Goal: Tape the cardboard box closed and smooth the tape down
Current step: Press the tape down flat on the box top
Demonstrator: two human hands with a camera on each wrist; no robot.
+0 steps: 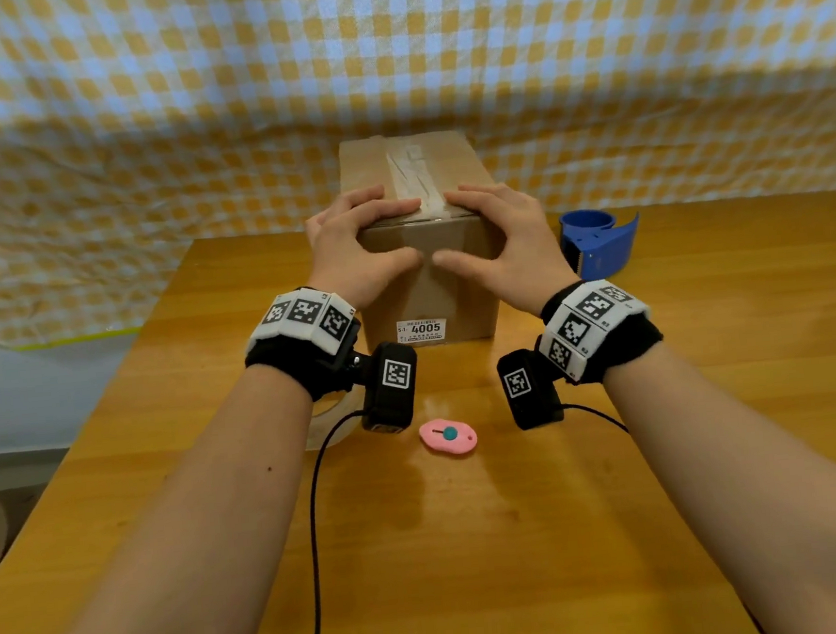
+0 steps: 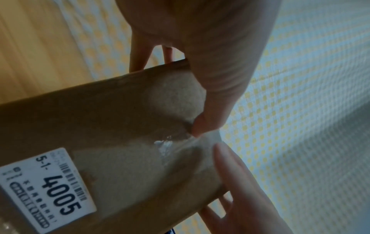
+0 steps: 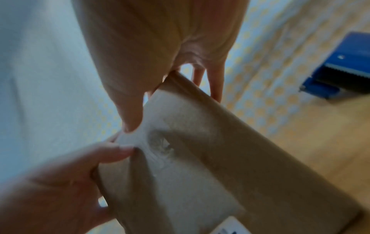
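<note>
The cardboard box (image 1: 422,245) stands on the wooden desk (image 1: 524,509), at its far middle, short end face toward the person. A strip of clear tape (image 1: 411,170) runs along the top seam and folds over the near edge onto the end face.

The left hand (image 1: 354,251) rests on the near top edge, fingers spread flat on the lid, thumb pressed to the end face beside the tape. The right hand (image 1: 505,238) mirrors it on the other side. Each grip is wide, fingers fairly straight, pressing rather than closing round anything; the two thumbs nearly meet.

A white label (image 1: 421,330) low on the end face reads "5-1- 4005", with a barcode and small print too fine to read.

A blue tape dispenser (image 1: 599,240) stands just right of the box. A pink cutter (image 1: 447,437) with a teal button lies near the person. A clear tape roll (image 1: 327,426) lies partly hidden under the left wrist. Yellow checked cloth (image 1: 135,114) hangs behind.
</note>
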